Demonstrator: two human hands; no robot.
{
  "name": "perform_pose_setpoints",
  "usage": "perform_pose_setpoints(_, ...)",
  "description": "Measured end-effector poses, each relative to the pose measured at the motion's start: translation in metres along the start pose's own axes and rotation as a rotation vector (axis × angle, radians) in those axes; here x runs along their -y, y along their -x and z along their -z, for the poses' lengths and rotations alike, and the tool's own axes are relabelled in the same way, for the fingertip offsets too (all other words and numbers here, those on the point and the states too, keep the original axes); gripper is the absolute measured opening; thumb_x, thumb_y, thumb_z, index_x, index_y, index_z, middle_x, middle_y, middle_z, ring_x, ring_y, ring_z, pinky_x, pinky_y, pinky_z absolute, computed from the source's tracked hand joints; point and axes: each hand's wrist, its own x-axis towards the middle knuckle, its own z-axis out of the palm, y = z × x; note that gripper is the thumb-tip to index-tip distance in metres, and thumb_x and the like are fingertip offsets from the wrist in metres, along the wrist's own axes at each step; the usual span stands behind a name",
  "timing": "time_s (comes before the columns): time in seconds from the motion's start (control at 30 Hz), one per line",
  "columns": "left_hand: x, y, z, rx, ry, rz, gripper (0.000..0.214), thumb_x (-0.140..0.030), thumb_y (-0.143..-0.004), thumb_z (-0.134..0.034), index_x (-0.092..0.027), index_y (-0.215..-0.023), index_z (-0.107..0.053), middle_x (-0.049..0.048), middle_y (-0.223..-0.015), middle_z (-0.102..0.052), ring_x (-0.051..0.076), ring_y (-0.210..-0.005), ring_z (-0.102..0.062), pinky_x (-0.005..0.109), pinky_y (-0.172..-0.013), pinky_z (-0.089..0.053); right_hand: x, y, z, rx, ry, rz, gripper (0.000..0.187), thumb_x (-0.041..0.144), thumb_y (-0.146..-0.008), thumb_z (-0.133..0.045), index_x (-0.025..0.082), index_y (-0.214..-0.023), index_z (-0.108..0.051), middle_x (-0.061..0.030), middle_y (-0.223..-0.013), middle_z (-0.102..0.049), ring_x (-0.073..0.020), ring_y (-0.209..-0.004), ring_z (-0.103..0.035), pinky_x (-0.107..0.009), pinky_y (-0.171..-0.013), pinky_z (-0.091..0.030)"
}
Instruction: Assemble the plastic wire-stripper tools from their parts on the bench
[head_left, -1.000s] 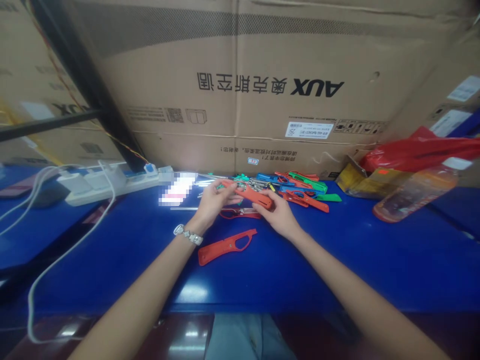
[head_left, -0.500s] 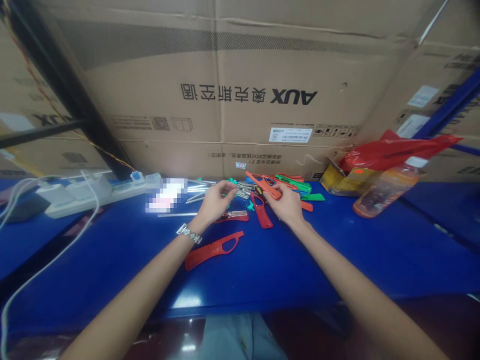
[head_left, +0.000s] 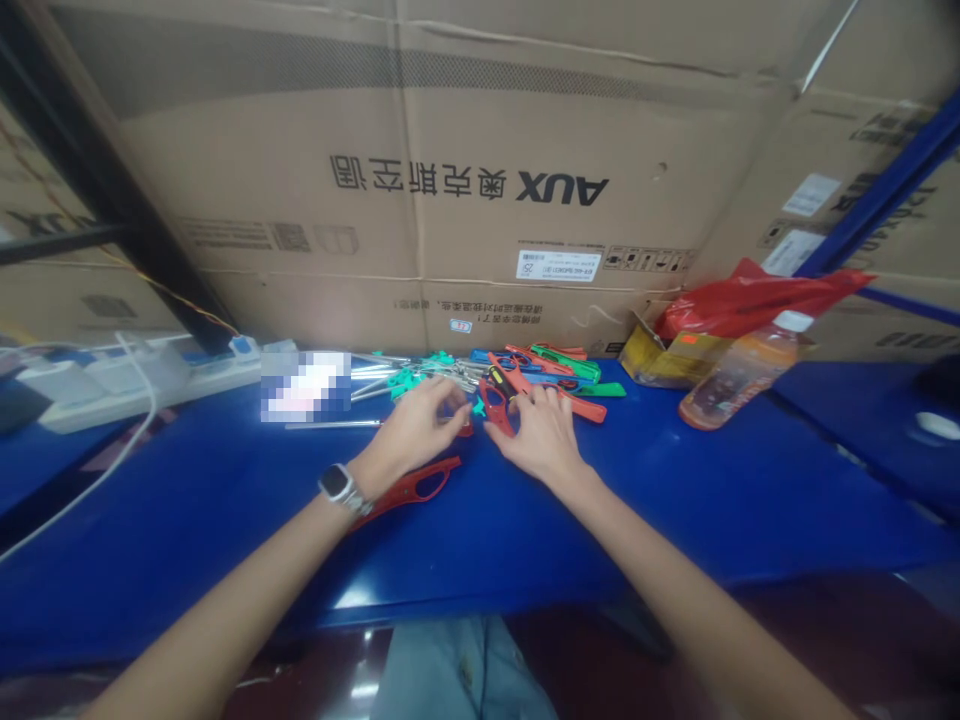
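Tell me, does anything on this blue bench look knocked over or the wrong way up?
Two things. The orange drink bottle lies tipped over at the right, its cap by the red bag. The big carton behind the bench stands upside down: its AUX print reads inverted. No spill shows.

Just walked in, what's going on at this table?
A person sits at the blue table, both bare hands in a pile of red, blue and green plastic handle pieces. The left hand curls over small parts beside thin metal rods; the right hand rests its fingers on a red looped piece. Another red handle shell lies by the left wrist.
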Motion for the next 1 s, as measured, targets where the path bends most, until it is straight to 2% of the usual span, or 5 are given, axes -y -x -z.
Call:
perform_pose_setpoints(0.17,-0.001,0.048,0.025,0.27,-0.149,0.007,0.037,-0.054,-0.082,-0.067,-0.02,-0.096,-0.065,0.0077,-0.101,-0.063,0.025,-0.093,-0.061,0.037,-0.081,-0.049,0.021,0.014,0.001,-0.004,-0.127,0.064,0.028,0.045,-0.085,-0.062,0.019,-0.096,-0.064,-0.0128,-0.105,-0.061,-0.0305,-0.104,-0.052,-0.043,-0.091,-0.037)
perform_pose_setpoints(0.4,-0.006,0.061,0.022,0.281,-0.138,0.084,0.013,-0.029,-0.082,-0.062,-0.02,-0.09,-0.06,0.0058,-0.091,-0.066,0.023,-0.081,-0.064,0.034,-0.072,-0.05,0.044,0.024,-0.006,0.059,-0.473,0.11,0.009,0.029,-0.084,-0.062,0.021,-0.08,-0.062,-0.003,-0.084,-0.064,-0.0209,-0.086,-0.057,-0.034,-0.08,-0.04)
perform_pose_setpoints(0.6,-0.016,0.022,0.029,0.087,0.27,0.073,0.022,-0.025,-0.081,-0.063,-0.019,-0.102,-0.061,0.0055,-0.094,-0.072,0.019,-0.084,-0.069,0.033,-0.078,-0.054,0.037,0.03,0.0,0.115,-0.91,0.063,0.025,0.043,-0.09,-0.057,0.021,-0.099,-0.066,-0.0024,-0.092,-0.071,-0.016,-0.075,-0.06,-0.028,-0.067,-0.045)
perform_pose_setpoints(0.77,-0.026,-0.033,0.007,-0.123,0.708,0.152,0.027,-0.028,-0.082,-0.066,-0.015,-0.105,-0.06,0.0105,-0.104,-0.071,0.02,-0.097,-0.07,0.034,-0.087,-0.056,0.033,0.027,-0.006,0.032,-1.042,0.001,0.031,0.038,-0.085,-0.063,0.021,-0.112,-0.061,-0.0059,-0.109,-0.072,-0.0171,-0.085,-0.069,-0.028,-0.072,-0.051)
perform_pose_setpoints(1.0,-0.036,-0.084,-0.039,-0.169,0.945,0.457,0.025,-0.026,-0.082,-0.071,-0.012,-0.1,-0.061,0.0123,-0.1,-0.072,0.021,-0.089,-0.072,0.034,-0.079,-0.058,-0.012,0.007,0.003,-0.037,-0.595,-0.17,0.015,0.031,-0.087,-0.056,0.025,-0.096,-0.066,0.0001,-0.087,-0.075,-0.0178,-0.074,-0.07,-0.027,-0.066,-0.05)
